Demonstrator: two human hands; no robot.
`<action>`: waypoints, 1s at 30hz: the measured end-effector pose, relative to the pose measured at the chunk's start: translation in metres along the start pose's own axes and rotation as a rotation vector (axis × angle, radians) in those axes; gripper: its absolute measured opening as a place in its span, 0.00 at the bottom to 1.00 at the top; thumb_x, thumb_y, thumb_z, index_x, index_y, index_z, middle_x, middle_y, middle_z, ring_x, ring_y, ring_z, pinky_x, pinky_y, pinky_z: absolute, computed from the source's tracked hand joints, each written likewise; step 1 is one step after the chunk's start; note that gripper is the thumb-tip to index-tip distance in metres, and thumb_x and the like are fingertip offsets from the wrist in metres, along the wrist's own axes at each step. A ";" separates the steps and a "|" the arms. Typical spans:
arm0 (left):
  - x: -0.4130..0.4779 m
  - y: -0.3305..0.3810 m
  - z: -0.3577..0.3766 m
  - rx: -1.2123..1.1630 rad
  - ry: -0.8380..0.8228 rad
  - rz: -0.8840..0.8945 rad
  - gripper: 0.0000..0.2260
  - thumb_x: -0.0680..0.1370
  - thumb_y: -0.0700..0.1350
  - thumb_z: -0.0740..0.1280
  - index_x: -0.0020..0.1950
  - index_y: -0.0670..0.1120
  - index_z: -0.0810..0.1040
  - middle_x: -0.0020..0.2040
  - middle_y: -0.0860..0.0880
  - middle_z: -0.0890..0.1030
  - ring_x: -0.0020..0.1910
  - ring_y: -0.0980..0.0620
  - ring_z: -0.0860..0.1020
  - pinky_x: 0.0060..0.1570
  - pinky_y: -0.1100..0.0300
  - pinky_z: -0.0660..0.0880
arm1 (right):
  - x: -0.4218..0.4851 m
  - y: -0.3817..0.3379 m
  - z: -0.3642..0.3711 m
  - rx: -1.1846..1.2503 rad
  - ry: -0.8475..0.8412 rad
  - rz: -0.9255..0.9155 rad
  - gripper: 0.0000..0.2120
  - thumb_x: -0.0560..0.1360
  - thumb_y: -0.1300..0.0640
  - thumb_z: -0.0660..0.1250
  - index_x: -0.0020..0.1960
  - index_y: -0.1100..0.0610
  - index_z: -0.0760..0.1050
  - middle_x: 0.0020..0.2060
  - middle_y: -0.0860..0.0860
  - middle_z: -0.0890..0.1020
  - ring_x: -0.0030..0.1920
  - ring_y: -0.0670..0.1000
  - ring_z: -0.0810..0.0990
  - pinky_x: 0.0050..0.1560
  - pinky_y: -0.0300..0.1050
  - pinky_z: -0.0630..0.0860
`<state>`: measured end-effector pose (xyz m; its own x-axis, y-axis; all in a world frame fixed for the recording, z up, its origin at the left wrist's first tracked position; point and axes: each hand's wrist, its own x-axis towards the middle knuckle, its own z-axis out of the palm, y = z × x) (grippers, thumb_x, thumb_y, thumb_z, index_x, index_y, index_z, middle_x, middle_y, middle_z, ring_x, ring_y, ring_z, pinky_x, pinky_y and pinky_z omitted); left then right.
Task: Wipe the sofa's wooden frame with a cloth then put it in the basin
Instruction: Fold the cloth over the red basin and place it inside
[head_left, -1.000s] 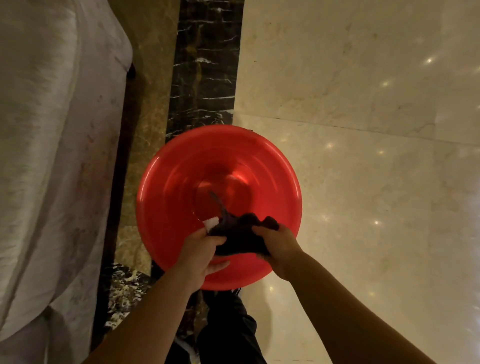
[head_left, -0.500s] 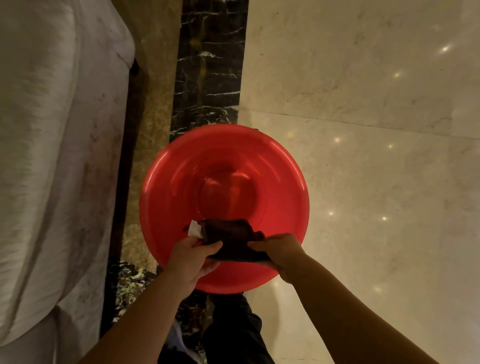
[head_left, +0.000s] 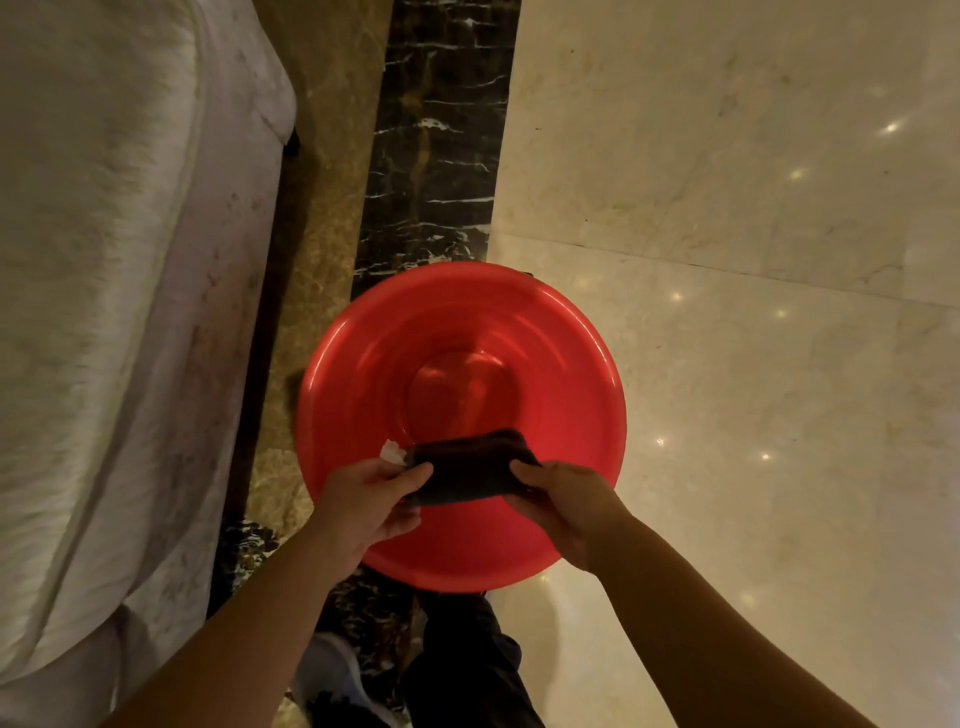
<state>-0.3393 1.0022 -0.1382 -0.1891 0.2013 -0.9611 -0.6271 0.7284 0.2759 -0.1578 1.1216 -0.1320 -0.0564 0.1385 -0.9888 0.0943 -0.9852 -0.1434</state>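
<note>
A round red plastic basin (head_left: 363, 364) stands on the floor below me. Over its near side I hold a dark cloth (head_left: 467, 467), folded into a flat band, with a small white tag at its left end. My left hand (head_left: 363, 499) pinches the cloth's left end and my right hand (head_left: 561, 499) grips its right end. The cloth is stretched between both hands, above the basin's inner wall. The sofa (head_left: 114, 312), pale and upholstered, fills the left side; a dark strip of its frame (head_left: 260, 353) shows along its lower edge.
The floor is cream marble (head_left: 753, 312) on the right, with a black veined strip (head_left: 441, 156) and a brown strip (head_left: 322, 156) beside the sofa. My dark trouser leg (head_left: 467, 660) and a shoe (head_left: 337, 675) show under the basin's near rim.
The bunched cloth with a dangling tail has been gathered and folded into a flat band between both hands. The view has shifted slightly; the basin stays put.
</note>
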 end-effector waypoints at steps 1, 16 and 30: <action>0.000 0.000 0.000 -0.005 -0.008 -0.016 0.11 0.68 0.42 0.78 0.45 0.38 0.82 0.44 0.40 0.80 0.35 0.48 0.81 0.33 0.57 0.81 | 0.000 0.002 -0.002 -0.013 0.004 -0.007 0.08 0.71 0.67 0.72 0.40 0.64 0.73 0.39 0.58 0.77 0.40 0.54 0.80 0.35 0.41 0.82; 0.028 0.001 0.030 -0.241 0.139 -0.054 0.19 0.75 0.31 0.67 0.61 0.49 0.75 0.58 0.43 0.78 0.52 0.43 0.81 0.39 0.52 0.81 | 0.027 -0.008 0.005 -0.309 0.206 -0.244 0.10 0.67 0.68 0.75 0.46 0.64 0.77 0.33 0.61 0.80 0.31 0.56 0.79 0.46 0.57 0.81; 0.125 -0.030 0.055 0.382 0.218 0.048 0.27 0.74 0.36 0.68 0.72 0.42 0.66 0.66 0.39 0.74 0.58 0.41 0.76 0.61 0.47 0.75 | 0.133 0.020 0.018 -0.796 0.162 -0.141 0.26 0.74 0.61 0.65 0.71 0.59 0.63 0.56 0.54 0.74 0.56 0.57 0.76 0.61 0.56 0.75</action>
<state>-0.3027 1.0410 -0.2673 -0.3922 0.1275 -0.9110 -0.2971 0.9197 0.2567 -0.1809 1.1184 -0.2659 0.0182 0.3283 -0.9444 0.7771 -0.5990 -0.1932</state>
